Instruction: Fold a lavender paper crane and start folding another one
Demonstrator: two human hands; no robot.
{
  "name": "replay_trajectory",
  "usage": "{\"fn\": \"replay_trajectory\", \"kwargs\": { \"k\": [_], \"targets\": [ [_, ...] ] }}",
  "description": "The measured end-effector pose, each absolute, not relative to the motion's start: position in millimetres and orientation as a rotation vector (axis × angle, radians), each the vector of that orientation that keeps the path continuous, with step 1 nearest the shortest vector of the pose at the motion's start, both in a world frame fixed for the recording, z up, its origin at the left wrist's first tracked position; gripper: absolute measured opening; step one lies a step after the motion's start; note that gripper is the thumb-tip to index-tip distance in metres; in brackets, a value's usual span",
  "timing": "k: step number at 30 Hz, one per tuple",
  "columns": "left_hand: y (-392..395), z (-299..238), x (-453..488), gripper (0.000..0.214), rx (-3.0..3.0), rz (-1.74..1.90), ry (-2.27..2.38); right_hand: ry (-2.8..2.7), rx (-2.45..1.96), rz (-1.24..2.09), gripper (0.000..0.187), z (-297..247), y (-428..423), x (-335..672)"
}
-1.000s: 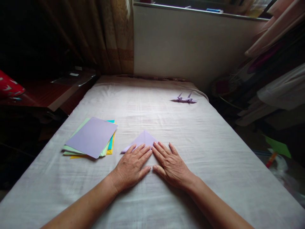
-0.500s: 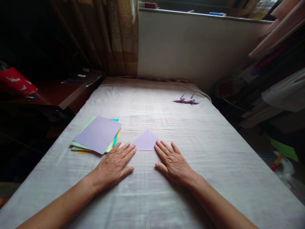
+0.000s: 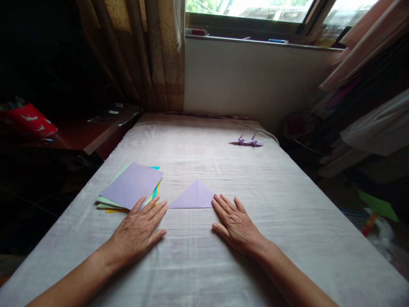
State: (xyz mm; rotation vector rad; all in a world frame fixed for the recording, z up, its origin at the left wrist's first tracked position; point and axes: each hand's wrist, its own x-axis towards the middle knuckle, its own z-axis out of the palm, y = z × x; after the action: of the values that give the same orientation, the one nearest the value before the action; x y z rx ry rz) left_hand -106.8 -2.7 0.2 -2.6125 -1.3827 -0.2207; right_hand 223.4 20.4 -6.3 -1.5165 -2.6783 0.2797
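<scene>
A lilac sheet of paper folded into a triangle [image 3: 193, 197] lies flat on the cloth, point away from me, with a crease down its middle. My right hand [image 3: 235, 221] rests palm down, fingers stretched, its fingertips over the triangle's right corner. On the other side my left hand [image 3: 138, 230] lies flat with fingers apart. Its fingertips are at the triangle's left corner and by the near edge of a stack of coloured paper [image 3: 131, 184], lilac on top with green, blue and yellow sheets below.
Two small folded lilac paper birds [image 3: 247, 141] stand at the far right of the white cloth [image 3: 191, 264]. A dark red side table [image 3: 79, 138] with a red container [image 3: 32, 120] is at the left. Clothes [image 3: 370, 123] hang at the right.
My left hand has slid outward to the left, uncovering more of the folded paper's left side. My right hand has shifted slightly right. The view has tilted up, showing more window.
</scene>
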Motion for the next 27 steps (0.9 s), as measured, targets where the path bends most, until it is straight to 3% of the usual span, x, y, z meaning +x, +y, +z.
{"fn": "replay_trajectory", "kwargs": {
  "k": [5, 11, 24, 27],
  "targets": [
    [-1, 10, -92, 0.044, -2.580, -0.217, -1.352, -2.619, -1.394, 0.268, 0.066, 0, 19, 181],
    [0, 13, -84, 0.036, -2.535, -0.156, -1.326, -2.699, -1.099, 0.546, 0.069, 0, 22, 131],
    [14, 39, -70, 0.017, -2.594, -0.068, -1.323, -2.634, -1.547, 0.329, 0.061, -9, 6, 254],
    [30, 45, -56, 0.026, -2.583, 0.000, -1.464, -2.518, -1.591, 0.276, 0.054, -10, 10, 247]
  ]
}}
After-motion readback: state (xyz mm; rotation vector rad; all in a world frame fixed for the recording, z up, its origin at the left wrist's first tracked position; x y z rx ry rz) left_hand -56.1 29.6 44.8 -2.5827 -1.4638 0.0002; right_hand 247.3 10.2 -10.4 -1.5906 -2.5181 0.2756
